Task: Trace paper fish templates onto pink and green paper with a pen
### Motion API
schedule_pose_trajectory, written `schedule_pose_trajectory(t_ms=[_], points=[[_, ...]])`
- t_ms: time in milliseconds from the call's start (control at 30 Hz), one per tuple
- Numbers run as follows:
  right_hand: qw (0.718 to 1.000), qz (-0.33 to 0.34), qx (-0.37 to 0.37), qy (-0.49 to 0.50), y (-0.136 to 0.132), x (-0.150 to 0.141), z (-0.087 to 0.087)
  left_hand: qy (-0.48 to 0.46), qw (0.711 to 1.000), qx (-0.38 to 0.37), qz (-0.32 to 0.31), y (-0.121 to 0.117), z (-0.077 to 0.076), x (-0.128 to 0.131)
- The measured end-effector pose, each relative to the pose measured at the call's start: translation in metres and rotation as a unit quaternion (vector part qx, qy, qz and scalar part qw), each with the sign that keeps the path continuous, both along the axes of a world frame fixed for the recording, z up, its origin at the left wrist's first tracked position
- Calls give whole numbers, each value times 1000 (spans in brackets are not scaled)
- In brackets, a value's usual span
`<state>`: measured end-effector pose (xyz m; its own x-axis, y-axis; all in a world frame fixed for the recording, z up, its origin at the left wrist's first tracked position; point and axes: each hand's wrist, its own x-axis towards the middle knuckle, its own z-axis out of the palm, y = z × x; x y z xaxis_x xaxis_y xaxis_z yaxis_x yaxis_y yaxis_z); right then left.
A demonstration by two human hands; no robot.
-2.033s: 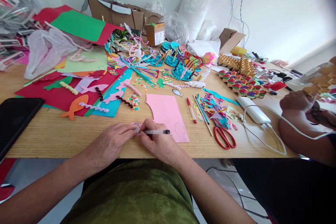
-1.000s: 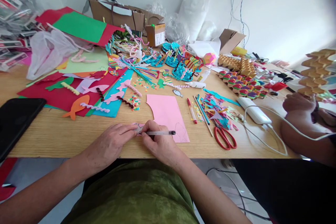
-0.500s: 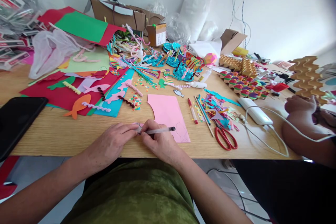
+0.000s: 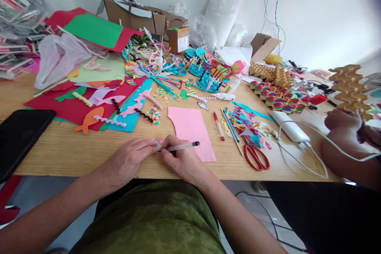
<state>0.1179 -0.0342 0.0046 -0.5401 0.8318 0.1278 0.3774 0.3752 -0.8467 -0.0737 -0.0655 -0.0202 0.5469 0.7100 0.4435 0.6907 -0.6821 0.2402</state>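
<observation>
My right hand (image 4: 182, 163) is closed around a clear-barrelled pen with a black end (image 4: 185, 146), its tip low at the table near my left fingertips. Under the fingers of my left hand (image 4: 127, 161) lies a small pinkish paper piece with dark drawn lines (image 4: 157, 145), mostly hidden; the fingers are pressed together and hold it down. Just beyond my right hand, a pink paper sheet (image 4: 189, 122) with one curved cut edge lies flat. A fish-like outline (image 4: 206, 149) is drawn at its lower right corner.
Red-handled scissors (image 4: 256, 157), a red pen (image 4: 218, 126) and paper scraps (image 4: 247, 125) lie to the right, near a white power bank (image 4: 289, 126) with a cable. Left are paper fish (image 4: 89, 120) and a black phone (image 4: 24, 137). Another person's arm (image 4: 342, 139) rests far right.
The pen has tilted slightly in my right hand, its black end a little higher. Both hands stay in nearly the same place, and the view has shifted slightly.
</observation>
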Motion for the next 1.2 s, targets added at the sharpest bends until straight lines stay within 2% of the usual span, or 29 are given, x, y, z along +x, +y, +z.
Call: schedule_pose_trajectory(t_ms=[200, 500, 733, 1200], points=[[1000, -25, -16, 9, 2, 1, -2, 3, 1000, -5, 2, 0, 0, 0], [999, -33, 4, 9, 2, -1, -6, 0, 1000, 4, -4, 0, 0, -1], [998, -45, -51, 16, 3, 2, -4, 7, 1000, -8, -3, 1, -2, -2], [1000, -16, 8, 1, 0, 3, -2, -21, 999, -25, -10, 1, 8, 6]])
